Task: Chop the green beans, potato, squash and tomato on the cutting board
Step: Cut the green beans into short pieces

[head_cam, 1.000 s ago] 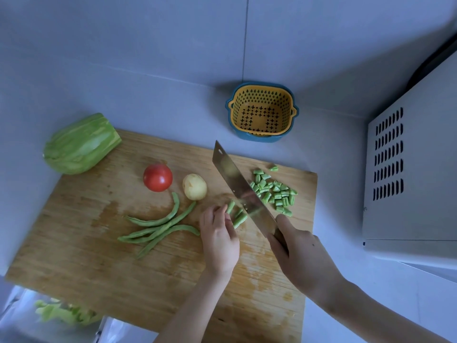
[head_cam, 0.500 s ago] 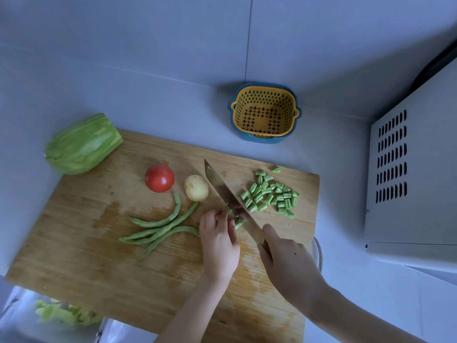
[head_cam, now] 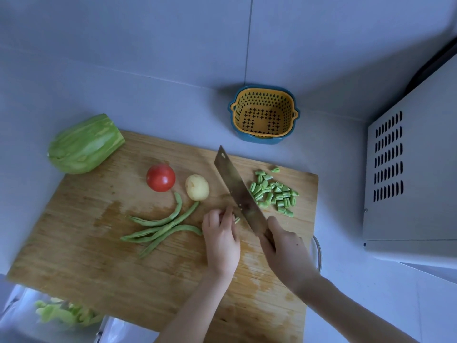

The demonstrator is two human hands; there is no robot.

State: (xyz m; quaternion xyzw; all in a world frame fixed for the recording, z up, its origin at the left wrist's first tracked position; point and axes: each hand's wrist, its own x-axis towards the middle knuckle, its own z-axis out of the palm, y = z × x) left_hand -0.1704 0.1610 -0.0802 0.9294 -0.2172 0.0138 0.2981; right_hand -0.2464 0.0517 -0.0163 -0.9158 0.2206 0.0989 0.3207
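A wooden cutting board (head_cam: pixel 99 256) carries a red tomato (head_cam: pixel 160 177), a small yellow potato (head_cam: pixel 197 187), several whole green beans (head_cam: pixel 163 225) and a pile of chopped bean pieces (head_cam: pixel 273 193). A green squash (head_cam: pixel 85 144) rests on the board's far left corner. My right hand (head_cam: pixel 284 248) grips the handle of a cleaver (head_cam: pixel 237 191), whose blade is raised and tilted just left of the chopped pile. My left hand (head_cam: pixel 221 240) pins short bean stubs (head_cam: pixel 237 219) against the board, right beside the blade.
A yellow strainer basket in a blue bowl (head_cam: pixel 264 113) stands behind the board by the wall. A white vented appliance (head_cam: pixel 408 184) fills the right side. A glass rim (head_cam: pixel 317 253) shows at the board's right edge. Green peelings (head_cam: pixel 61 315) lie in a bag at bottom left.
The cleaver came down on the beans by my left hand, then lifted and tilted toward the chopped pile. My left fingers have crept slightly left along the stubs.
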